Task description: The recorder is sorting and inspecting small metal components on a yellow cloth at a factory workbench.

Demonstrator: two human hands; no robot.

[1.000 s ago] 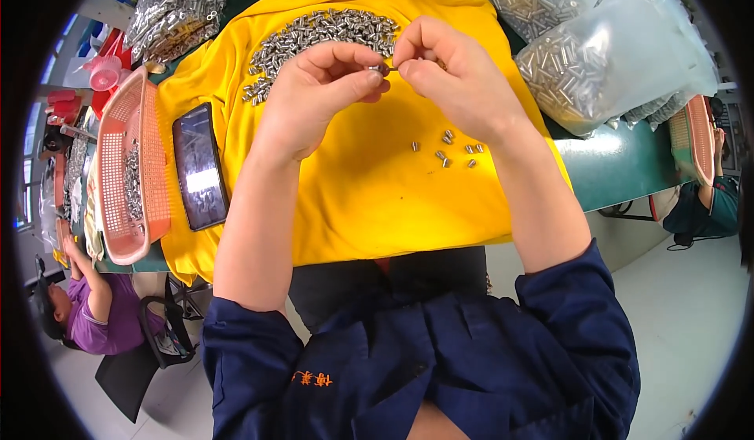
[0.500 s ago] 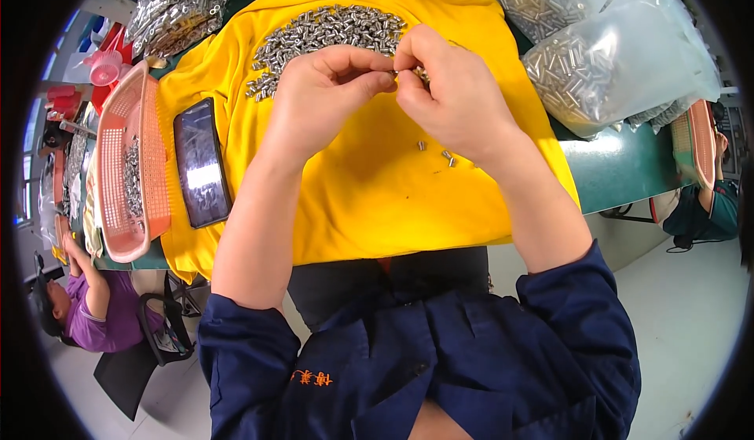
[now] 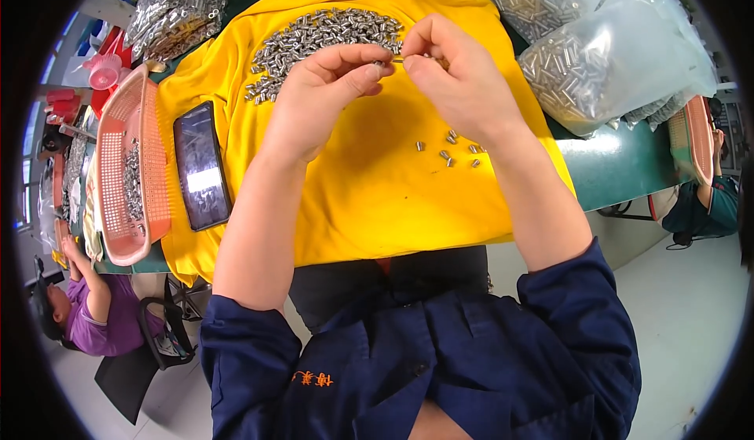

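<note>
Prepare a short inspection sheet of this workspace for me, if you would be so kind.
Surface: creased yellow cloth over a green table.
Job's things: pile of metal parts; several loose parts nearer the person.
Clutter: phone and pink basket at left; plastic bag of metal pieces at right.
Hands: left hand holds a small part; right hand pinches a thin piece, mostly hidden.
Cables: nothing clearly identifiable.
Surroundings: co-worker in purple at left; another person partly visible at right.

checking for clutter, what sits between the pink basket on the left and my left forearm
A dark-screened phone, lying on the yellow cloth, as the head view shows.
</note>
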